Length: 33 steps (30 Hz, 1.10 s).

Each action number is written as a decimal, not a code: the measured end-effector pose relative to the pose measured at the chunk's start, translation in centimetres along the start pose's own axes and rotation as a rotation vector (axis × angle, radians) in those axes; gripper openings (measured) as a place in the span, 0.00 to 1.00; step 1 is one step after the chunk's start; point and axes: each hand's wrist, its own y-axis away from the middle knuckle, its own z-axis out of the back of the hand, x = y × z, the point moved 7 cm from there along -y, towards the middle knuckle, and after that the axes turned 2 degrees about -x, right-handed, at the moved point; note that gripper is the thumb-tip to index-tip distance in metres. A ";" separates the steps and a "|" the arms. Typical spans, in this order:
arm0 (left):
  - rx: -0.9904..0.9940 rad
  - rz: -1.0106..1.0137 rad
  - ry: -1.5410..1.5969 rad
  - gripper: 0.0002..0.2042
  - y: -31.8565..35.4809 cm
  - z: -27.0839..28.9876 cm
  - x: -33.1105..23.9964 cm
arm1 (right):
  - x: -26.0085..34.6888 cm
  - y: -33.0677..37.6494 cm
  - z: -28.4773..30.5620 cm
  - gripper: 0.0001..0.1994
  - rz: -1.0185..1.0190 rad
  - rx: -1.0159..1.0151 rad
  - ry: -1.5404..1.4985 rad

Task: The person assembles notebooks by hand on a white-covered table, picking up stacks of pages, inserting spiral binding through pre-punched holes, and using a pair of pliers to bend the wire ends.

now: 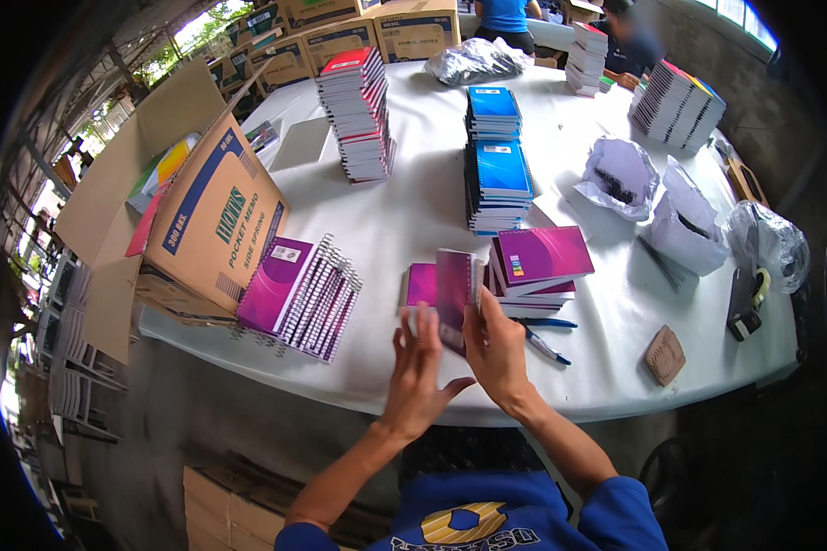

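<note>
A small purple notebook (456, 289) stands tilted up above the table near its front edge, blurred by motion. My right hand (498, 354) is closed on its right side. My left hand (417, 372) is open, fingers stretched upward and thumb apart, close to the notebook's lower left; whether the fingertips touch it I cannot tell. Behind it lies another purple notebook (421, 283), partly covered. Just right of my hands, a short stack of purple notebooks (544, 257) rests on the table. To the left, a row of spiral-bound purple notebooks (308, 298) leans by the box.
An open cardboard box (220, 216) stands at left. Stacks of red notebooks (354, 115) and blue notebooks (499, 174) rise farther back. Pens (547, 345), a brown leather piece (664, 355), bags of black spirals (685, 220) and a tape dispenser (746, 308) lie right. Two people work beyond.
</note>
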 end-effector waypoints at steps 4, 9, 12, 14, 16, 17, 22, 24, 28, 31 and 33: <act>-0.031 -0.127 -0.104 0.38 -0.5 -2.5 -1.3 | -3.9 2.7 1.6 0.20 -0.245 -0.061 -0.494; 0.407 0.237 0.913 0.28 -0.4 -3.9 2.6 | -5.5 3.9 7.1 0.30 0.002 -0.144 -0.318; 0.520 0.276 0.946 0.32 0.5 -6.1 4.4 | -9.7 5.7 2.2 0.18 -0.252 0.177 -0.716; 0.282 0.393 1.115 0.43 0.7 -6.0 4.6 | -11.0 6.9 1.0 0.12 -0.314 0.091 -0.686; 0.198 0.359 1.115 0.46 0.4 -5.8 4.2 | -10.7 7.0 0.3 0.11 -0.321 0.064 -0.657; 0.102 0.320 1.109 0.49 0.1 -5.2 4.0 | -10.5 6.8 0.0 0.10 -0.299 0.060 -0.624; -0.081 0.129 0.577 0.51 -0.9 -2.0 1.8 | -10.4 7.1 0.4 0.10 -0.204 0.086 -0.515; 0.041 -0.055 0.211 0.49 -2.8 -1.1 -2.4 | -11.0 7.3 0.0 0.10 -0.230 0.069 -0.545; 0.237 -0.241 -0.248 0.38 -3.1 -5.8 -4.7 | -9.7 7.2 1.3 0.15 -0.099 0.102 -0.442; 0.273 -0.269 -0.296 0.31 -2.6 -7.0 -3.8 | -9.2 5.8 4.4 0.20 0.069 0.233 -0.226; 0.268 -0.268 -0.313 0.30 -2.5 -6.7 -3.9 | -10.9 3.5 10.5 0.19 0.193 0.081 -0.173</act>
